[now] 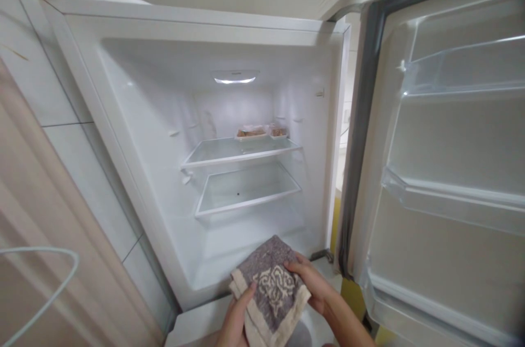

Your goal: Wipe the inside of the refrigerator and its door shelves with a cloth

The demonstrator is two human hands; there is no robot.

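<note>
A folded greyish-purple cloth (273, 257) with a cream border and a cream scroll pattern is held between my two hands, in front of the opened fridge. My left hand (238, 314) grips its left edge, thumb on top. On the right edge, my right hand (309, 281) pinches it with the thumb over the pattern; the fingers beneath are mostly hidden. Beyond the cloth is the lit fridge interior (143, 117), with an upper glass shelf (221, 151) and a lower glass shelf (246, 191).
Two wrapped food trays (251, 133) lie at the back of the upper shelf. The fridge door (455, 139), with clear door racks (451, 199), swings out on the right. A tiled wall (53, 90) and a beige curtain-like surface (41, 199) flank the left side.
</note>
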